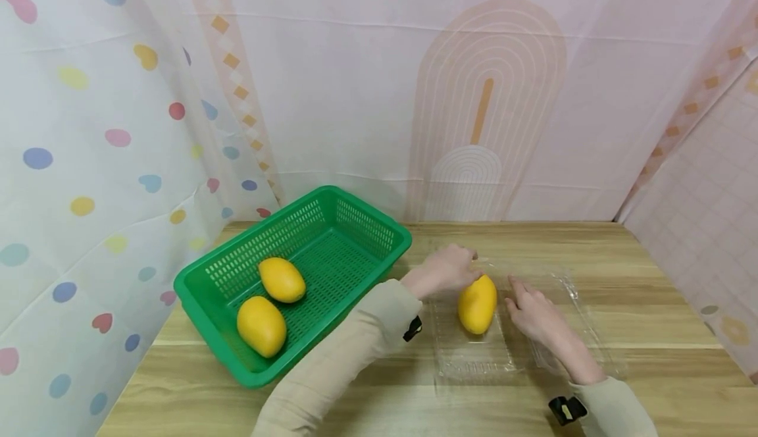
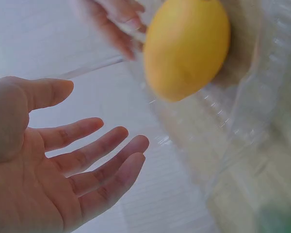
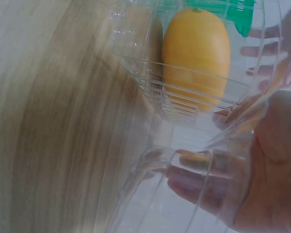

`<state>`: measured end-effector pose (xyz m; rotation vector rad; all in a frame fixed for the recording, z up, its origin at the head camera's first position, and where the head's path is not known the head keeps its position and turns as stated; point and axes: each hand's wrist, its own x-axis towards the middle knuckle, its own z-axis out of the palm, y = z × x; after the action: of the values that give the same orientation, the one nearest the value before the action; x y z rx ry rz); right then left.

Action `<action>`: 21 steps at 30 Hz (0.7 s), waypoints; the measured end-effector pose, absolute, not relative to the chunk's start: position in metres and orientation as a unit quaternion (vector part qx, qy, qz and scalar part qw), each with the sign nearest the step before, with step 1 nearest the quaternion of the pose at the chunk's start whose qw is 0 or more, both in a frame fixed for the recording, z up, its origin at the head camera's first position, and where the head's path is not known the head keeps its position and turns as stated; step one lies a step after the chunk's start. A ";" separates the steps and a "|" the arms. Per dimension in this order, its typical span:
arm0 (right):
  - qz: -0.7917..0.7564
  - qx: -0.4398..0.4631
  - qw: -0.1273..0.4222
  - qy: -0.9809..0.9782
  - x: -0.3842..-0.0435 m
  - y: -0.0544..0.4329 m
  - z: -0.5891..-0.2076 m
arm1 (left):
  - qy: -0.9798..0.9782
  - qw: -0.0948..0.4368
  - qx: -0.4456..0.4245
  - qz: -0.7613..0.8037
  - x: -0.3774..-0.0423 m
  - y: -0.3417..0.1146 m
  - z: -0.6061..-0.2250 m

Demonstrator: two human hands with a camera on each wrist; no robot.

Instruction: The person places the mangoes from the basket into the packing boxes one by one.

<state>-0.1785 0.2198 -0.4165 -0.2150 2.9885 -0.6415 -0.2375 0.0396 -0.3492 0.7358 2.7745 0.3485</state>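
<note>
A yellow mango [image 1: 477, 305] lies in one half of a clear plastic clamshell box [image 1: 474, 367], whose other half lies opened out to the right. My left hand [image 1: 448, 268] is just beyond the mango's far end, palm and spread fingers [image 2: 94, 155] visible in the left wrist view, holding nothing. On the other side, my right hand [image 1: 535, 315] is over the clamshell's right half near the fold. Its extended fingers [image 3: 199, 187] show through the clear plastic in the right wrist view, where the mango [image 3: 196, 56] also appears behind the ribbed wall.
To the left stands a green plastic basket [image 1: 337, 259] with two more mangoes, one farther back [image 1: 282, 280] and one nearer [image 1: 261, 326]. Everything rests on a wood-grain table [image 1: 645, 305]. Patterned curtains [image 1: 343, 95] hang behind and at both sides.
</note>
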 end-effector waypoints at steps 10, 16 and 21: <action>-0.206 -0.070 0.034 0.975 -0.177 0.219 -0.417 | 0.959 0.062 0.237 0.145 -0.238 -0.013 -0.323; -0.204 -0.071 0.030 0.976 -0.177 0.219 -0.417 | 0.967 0.039 0.183 0.173 -0.244 -0.058 -0.317; -0.204 -0.073 0.032 0.976 -0.176 0.219 -0.417 | 0.980 0.042 0.120 0.150 -0.248 -0.101 -0.318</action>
<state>-0.1755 0.2194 -0.4167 -0.2233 3.0044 -0.6283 -0.2479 -0.1012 -0.3185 0.3678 2.9997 0.4579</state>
